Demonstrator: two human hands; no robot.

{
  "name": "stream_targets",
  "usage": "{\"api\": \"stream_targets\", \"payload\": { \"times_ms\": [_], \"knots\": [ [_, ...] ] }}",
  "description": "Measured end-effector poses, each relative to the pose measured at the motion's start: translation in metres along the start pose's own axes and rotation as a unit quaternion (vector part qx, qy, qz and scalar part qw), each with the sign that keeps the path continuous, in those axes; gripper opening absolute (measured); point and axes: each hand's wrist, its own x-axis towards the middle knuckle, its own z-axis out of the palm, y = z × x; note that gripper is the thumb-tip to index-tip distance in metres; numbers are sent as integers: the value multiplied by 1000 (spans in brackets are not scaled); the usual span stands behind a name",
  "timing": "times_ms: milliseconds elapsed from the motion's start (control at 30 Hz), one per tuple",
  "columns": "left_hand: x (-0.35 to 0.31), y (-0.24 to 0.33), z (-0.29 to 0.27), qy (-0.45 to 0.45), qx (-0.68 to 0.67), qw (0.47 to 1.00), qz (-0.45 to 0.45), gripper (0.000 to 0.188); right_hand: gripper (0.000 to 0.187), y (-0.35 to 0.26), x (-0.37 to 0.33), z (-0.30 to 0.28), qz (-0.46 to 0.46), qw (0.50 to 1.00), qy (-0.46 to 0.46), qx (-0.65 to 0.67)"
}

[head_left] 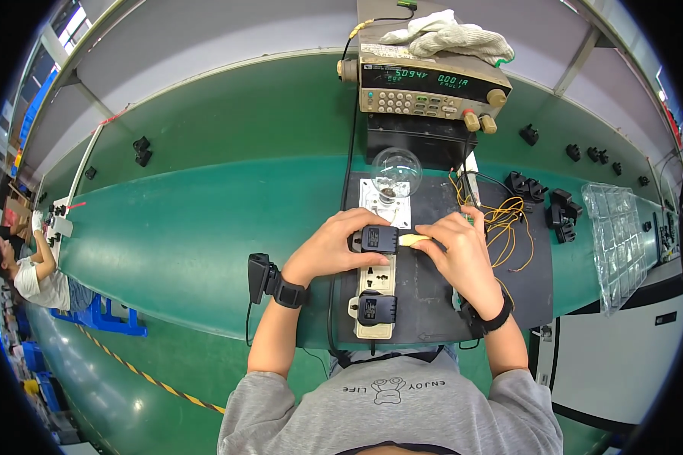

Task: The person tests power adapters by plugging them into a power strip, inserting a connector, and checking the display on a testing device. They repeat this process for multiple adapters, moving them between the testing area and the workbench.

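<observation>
My left hand (pixel 328 246) has its thumb and fingers closed round a black power adapter (pixel 379 240) over the upper end of a white power strip (pixel 378 282). Whether this adapter's pins sit in a socket cannot be made out. Pinched in my right hand (pixel 461 246) is a yellow connector (pixel 413 240), its tip against or very near the adapter's right side. A second black adapter (pixel 377 309) sits on the strip's lower end. Just beyond my hands, a clear glass bulb (pixel 396 173) stands on a white square base (pixel 399 215).
An electronic bench instrument (pixel 432 83) with a lit green display stands at the back, white gloves (pixel 455 38) on top. Orange wires (pixel 508 227) tangle right of my right hand, near several black adapters (pixel 561 216) and a clear plastic tray (pixel 616 243). Another person (pixel 38 273) works far left.
</observation>
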Motion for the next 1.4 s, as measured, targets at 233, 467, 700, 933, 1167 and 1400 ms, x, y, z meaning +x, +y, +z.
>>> {"api": "stream_targets", "payload": {
  "times_ms": [233, 467, 700, 933, 1167, 1400],
  "knots": [
    [1, 3, -2, 6, 24, 1000, 19, 49, 15, 0, -6, 4, -11, 999, -29, 27],
    [0, 0, 0, 6, 29, 999, 16, 51, 16, -5, -7, 3, -55, 998, 3, 9],
    [0, 3, -2, -6, 18, 1000, 7, 52, 15, -5, -8, -3, -48, 999, 5, 20],
    [0, 2, -5, -9, 19, 1000, 14, 55, 14, 16, -14, -31, 48, 998, 25, 30],
    [4, 2, -8, -3, -9, 1000, -6, 61, 17, 13, -18, 0, 34, 997, 9, 72],
    [1, 1, -5, -9, -14, 1000, -10, 62, 16, 10, -14, 6, 25, 995, -6, 92]
  ]
}}
